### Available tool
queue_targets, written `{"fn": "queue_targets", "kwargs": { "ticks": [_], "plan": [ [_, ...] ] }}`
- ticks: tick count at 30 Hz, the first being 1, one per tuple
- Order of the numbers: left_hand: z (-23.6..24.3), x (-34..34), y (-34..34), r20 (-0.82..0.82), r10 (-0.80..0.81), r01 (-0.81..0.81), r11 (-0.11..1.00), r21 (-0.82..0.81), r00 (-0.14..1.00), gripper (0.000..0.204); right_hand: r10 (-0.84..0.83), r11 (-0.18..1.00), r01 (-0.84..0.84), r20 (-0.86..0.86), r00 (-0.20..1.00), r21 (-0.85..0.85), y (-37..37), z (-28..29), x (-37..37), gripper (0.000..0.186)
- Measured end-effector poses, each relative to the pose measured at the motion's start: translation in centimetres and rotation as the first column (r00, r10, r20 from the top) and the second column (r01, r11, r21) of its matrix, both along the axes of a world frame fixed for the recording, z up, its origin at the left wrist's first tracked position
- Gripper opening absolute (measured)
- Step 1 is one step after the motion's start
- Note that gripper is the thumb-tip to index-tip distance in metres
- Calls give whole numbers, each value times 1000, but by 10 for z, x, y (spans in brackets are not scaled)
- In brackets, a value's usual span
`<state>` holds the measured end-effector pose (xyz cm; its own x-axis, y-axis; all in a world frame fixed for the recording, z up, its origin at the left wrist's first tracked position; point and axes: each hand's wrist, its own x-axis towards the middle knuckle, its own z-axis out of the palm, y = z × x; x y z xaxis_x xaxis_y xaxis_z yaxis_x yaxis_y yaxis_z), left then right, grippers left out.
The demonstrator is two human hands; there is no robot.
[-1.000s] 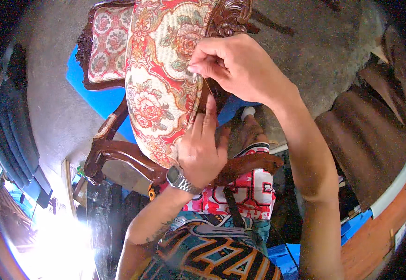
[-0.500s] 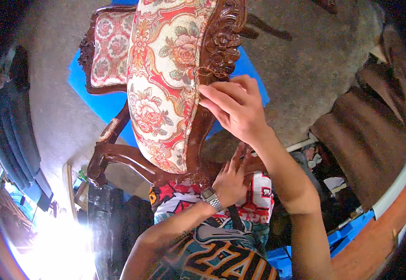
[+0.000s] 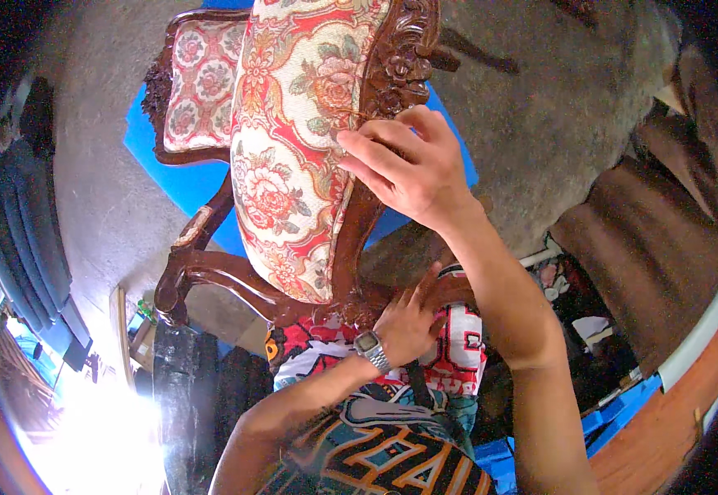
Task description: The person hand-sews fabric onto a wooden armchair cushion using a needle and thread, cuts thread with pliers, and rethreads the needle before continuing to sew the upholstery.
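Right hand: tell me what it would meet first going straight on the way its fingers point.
Most likely the floral upholstery: the right hand has its fingertips at the edge, though depth leaves actual contact unclear.

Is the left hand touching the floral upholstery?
No, the left hand is lower in the picture, apart from the floral upholstery, while the right hand is at its edge.

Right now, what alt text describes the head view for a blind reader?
A person's right hand is at the edge of flowered upholstery in a carved wooden frame; the left hand, watch on its wrist, lies lower near the frame.
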<state>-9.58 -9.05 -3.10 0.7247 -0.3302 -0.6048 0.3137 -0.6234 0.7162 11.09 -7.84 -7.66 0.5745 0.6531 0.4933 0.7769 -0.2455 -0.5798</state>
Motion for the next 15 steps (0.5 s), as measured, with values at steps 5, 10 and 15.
{"fn": "queue_targets", "kwargs": {
  "ticks": [5, 10, 15],
  "plan": [
    [-3, -2, 0, 21, 9, -9, 1000, 1, 1000, 60, 12, 999, -9, 74, 997, -40, 0, -4, -3, 31],
    [16, 35, 13, -346, -279, 252, 960, -124, 896, 73, -25, 1000, 25, 6, 1000, 5, -1, -5, -7, 32],
    [7, 16, 7, -215, -165, 150, 985, -86, 963, 77, 30, 999, -28, 59, 998, -30, 1, 3, -2, 29]
  ]
}}
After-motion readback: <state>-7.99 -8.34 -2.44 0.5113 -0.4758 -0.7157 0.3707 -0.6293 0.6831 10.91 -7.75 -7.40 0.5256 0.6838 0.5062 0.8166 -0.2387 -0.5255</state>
